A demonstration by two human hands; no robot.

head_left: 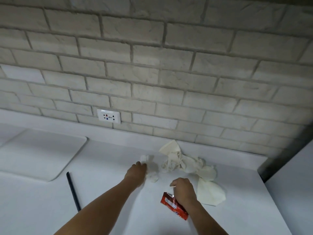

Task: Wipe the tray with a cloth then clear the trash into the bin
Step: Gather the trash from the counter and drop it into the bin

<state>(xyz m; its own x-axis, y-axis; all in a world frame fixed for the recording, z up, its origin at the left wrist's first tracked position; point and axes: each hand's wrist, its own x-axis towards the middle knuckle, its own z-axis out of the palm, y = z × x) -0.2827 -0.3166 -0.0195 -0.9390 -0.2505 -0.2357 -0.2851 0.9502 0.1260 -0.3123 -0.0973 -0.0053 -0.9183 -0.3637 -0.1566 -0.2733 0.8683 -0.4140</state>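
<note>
A white tray point(42, 153) lies flat on the white counter at the left. A crumpled cream cloth point(189, 165) sprawls near the wall at the right. My left hand point(137, 173) reaches over crumpled white paper trash point(151, 173) and its fingers curl onto it. My right hand point(183, 192) grips a red snack wrapper point(174, 207) together with a thin clear plastic scrap. A black straw point(73, 191) lies on the counter in front of the tray. No bin is in view.
A pale brick wall rises behind the counter, with a white power socket point(109, 116) low on it. A dark metal post point(286, 153) slants at the right, beside a white panel. The white counter point(118, 209) stretches toward me.
</note>
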